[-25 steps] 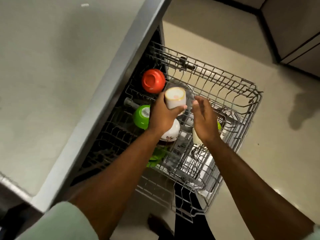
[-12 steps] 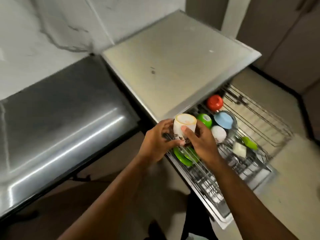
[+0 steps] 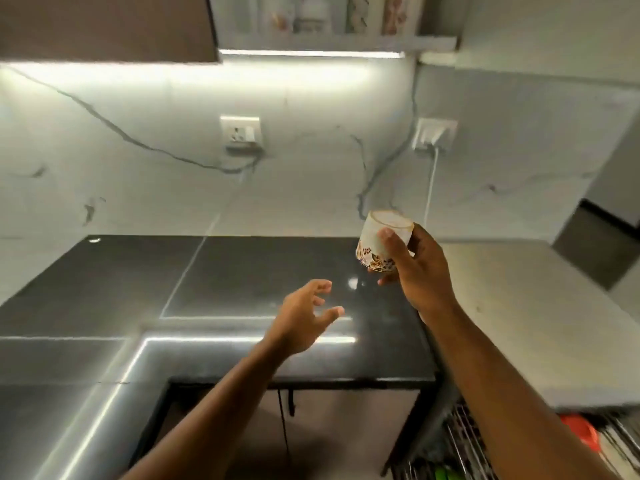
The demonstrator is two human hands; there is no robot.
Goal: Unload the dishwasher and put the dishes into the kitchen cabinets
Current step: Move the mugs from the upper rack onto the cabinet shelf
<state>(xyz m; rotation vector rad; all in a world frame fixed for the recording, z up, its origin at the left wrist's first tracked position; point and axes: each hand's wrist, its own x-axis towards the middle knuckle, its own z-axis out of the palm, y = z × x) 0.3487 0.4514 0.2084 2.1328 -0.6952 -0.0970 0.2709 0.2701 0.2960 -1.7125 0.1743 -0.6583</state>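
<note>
Cup sits base-up in my right hand, fingers and thumb curled round its wall, above the black counter. My left hand hangs spread, holding nothing. I reckon I should turn it upright on the way. There's open air ahead, but mind the upper cabinet edge overhead and the dishwasher rack low on my right.

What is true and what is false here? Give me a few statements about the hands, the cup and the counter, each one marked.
1. The right hand grips the floral cup. True.
2. The left hand holds a plate. False: it holds nothing.
3. The cup stands on the dark counter. False: it is held in the air above it.
4. An orange dish lies in the dishwasher rack. True.
</note>
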